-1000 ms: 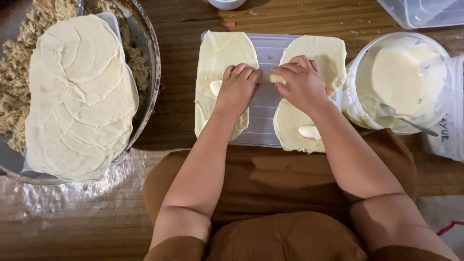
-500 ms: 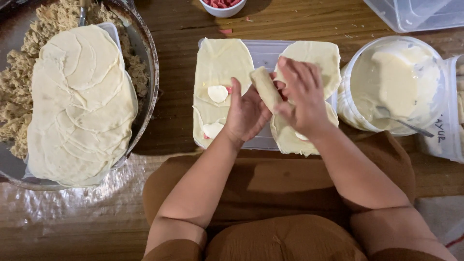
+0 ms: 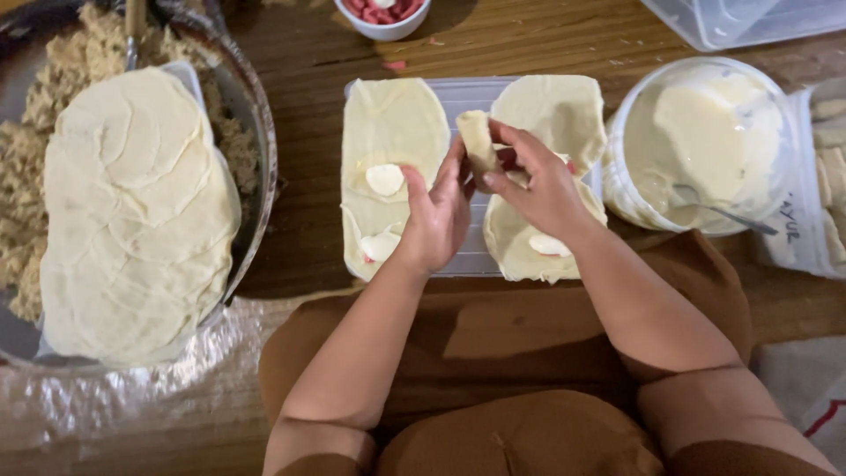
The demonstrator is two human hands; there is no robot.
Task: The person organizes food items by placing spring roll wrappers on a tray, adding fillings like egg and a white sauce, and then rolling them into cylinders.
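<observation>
At the far left, a large round metal bowl [image 3: 251, 123] on the brown wooden counter [image 3: 308, 220] holds crumbly tan filling [image 3: 53, 97] with a tall stack of pale, thin round dough wrappers [image 3: 132, 220] lying on top. Right of it, a clear rectangular plastic tray [image 3: 471, 97] carries two pale wrappers laid flat, the left one [image 3: 388, 132] bearing two small white slices [image 3: 384, 179] of filling. Both bare forearms reach forward from the bottom of the view and meet over the middle of this tray. The left hand [image 3: 436, 216] is raised palm toward the right, fingers curled loosely, its fingertips touching the lower part of a small pale rolled-up wrapper [image 3: 478, 141] that stands nearly upright above the tray. The right hand [image 3: 538, 185] comes in from the right with knuckles upward, thumb and fingers pinching the same roll from the other side, so the roll is held between both hands, above the gap between the two flat wrappers. The right flat wrapper [image 3: 555, 110] lies partly under that hand. Farther right stands a round white plastic tub [image 3: 634, 203] of creamy white paste with a metal spoon [image 3: 723, 211] resting in it.
</observation>
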